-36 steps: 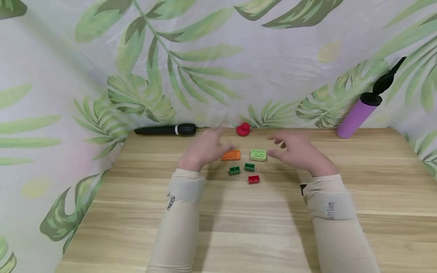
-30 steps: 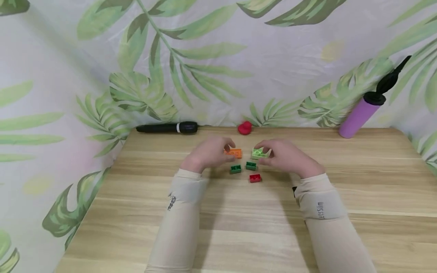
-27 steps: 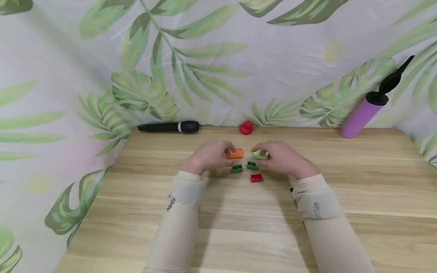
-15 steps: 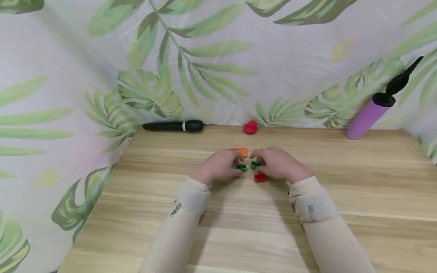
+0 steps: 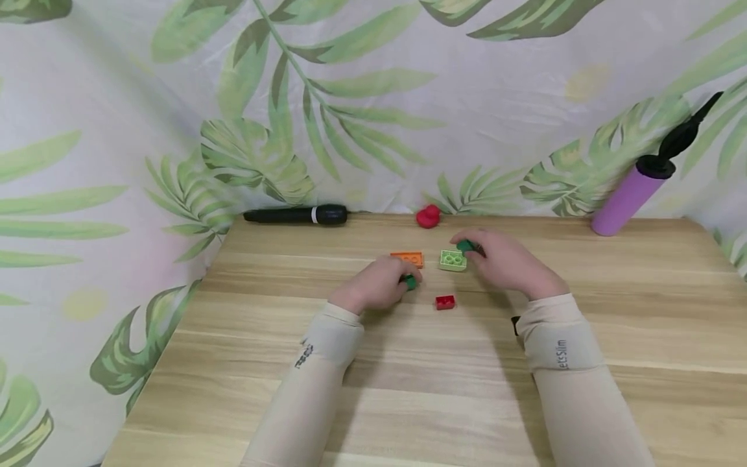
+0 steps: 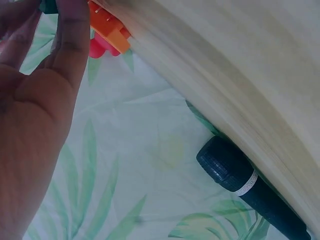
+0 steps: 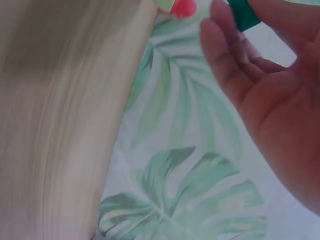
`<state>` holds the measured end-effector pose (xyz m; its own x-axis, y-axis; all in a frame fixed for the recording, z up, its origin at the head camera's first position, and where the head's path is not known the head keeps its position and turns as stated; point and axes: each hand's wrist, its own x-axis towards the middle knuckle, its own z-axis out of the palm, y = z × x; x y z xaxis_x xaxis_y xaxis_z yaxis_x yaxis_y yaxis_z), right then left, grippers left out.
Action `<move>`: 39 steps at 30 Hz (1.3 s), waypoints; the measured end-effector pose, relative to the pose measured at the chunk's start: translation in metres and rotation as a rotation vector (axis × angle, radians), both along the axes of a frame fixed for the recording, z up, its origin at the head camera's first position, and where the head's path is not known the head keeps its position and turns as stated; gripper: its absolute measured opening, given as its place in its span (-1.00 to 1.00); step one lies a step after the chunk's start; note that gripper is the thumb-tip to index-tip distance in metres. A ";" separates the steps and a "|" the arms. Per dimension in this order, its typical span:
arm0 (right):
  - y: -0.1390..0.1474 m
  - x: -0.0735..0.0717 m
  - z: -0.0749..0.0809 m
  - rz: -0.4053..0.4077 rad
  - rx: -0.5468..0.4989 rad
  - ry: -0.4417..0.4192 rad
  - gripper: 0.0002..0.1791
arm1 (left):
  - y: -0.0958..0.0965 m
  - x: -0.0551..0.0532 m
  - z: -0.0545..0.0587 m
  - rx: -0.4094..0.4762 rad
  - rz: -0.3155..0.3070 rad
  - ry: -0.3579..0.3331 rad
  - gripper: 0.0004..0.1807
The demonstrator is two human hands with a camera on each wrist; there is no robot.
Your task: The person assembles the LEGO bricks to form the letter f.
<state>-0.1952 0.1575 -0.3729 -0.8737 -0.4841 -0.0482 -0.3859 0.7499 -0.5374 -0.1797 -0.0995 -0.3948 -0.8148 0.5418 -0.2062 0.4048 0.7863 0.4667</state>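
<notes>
My left hand (image 5: 376, 283) pinches a small dark green toy brick (image 5: 410, 282) just in front of the orange brick (image 5: 408, 259). In the left wrist view a corner of that green brick (image 6: 49, 6) shows between thumb and fingers. With thumb and fingertips my right hand (image 5: 506, 261) holds a second dark green brick (image 5: 465, 246), raised at the back right corner of the light green brick (image 5: 452, 260). The right wrist view shows this green brick (image 7: 243, 14) gripped at the fingertips. A small red brick (image 5: 445, 302) lies on the table nearer to me, between the two forearms.
A red rubber duck (image 5: 428, 216) sits at the table's back edge. Left of it lies a black cylindrical object with a white band (image 5: 296, 215). A purple hand pump (image 5: 630, 194) leans on the leaf-patterned cloth at the back right of the wooden table (image 5: 432, 389).
Both hands came in over the bricks and each took a green one. The right hand has since lifted its brick back and to the right; the left hand has barely moved.
</notes>
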 end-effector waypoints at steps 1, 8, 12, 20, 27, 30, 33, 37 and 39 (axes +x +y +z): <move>0.003 -0.001 0.001 -0.015 -0.013 -0.004 -0.61 | 0.000 0.000 0.000 -0.005 0.006 -0.007 -0.62; 0.013 -0.003 0.005 -0.068 -0.074 -0.014 -0.62 | 0.001 0.002 0.000 -0.072 0.050 0.002 -0.56; 0.015 -0.002 0.008 -0.093 -0.104 -0.039 -0.68 | 0.003 0.004 0.001 -0.107 0.080 0.001 -0.57; 0.016 -0.001 0.011 -0.094 -0.145 0.019 -0.68 | 0.005 0.003 0.002 -0.061 0.078 -0.011 -0.65; 0.013 -0.002 0.010 -0.173 -0.183 0.086 -0.79 | 0.009 0.005 0.001 -0.019 0.061 -0.053 -0.64; 0.012 -0.002 0.010 -0.191 -0.194 0.096 -0.82 | 0.010 0.006 0.001 -0.033 0.074 -0.064 -0.60; 0.011 -0.002 0.009 -0.191 -0.198 0.093 -0.83 | 0.011 0.006 0.001 -0.039 0.075 -0.056 -0.59; 0.010 -0.001 0.010 -0.196 -0.200 0.060 -0.62 | 0.010 0.005 0.002 -0.022 0.064 -0.022 -0.65; 0.009 0.000 0.010 -0.204 -0.196 0.045 -0.50 | 0.010 0.004 0.002 -0.007 0.061 -0.019 -0.69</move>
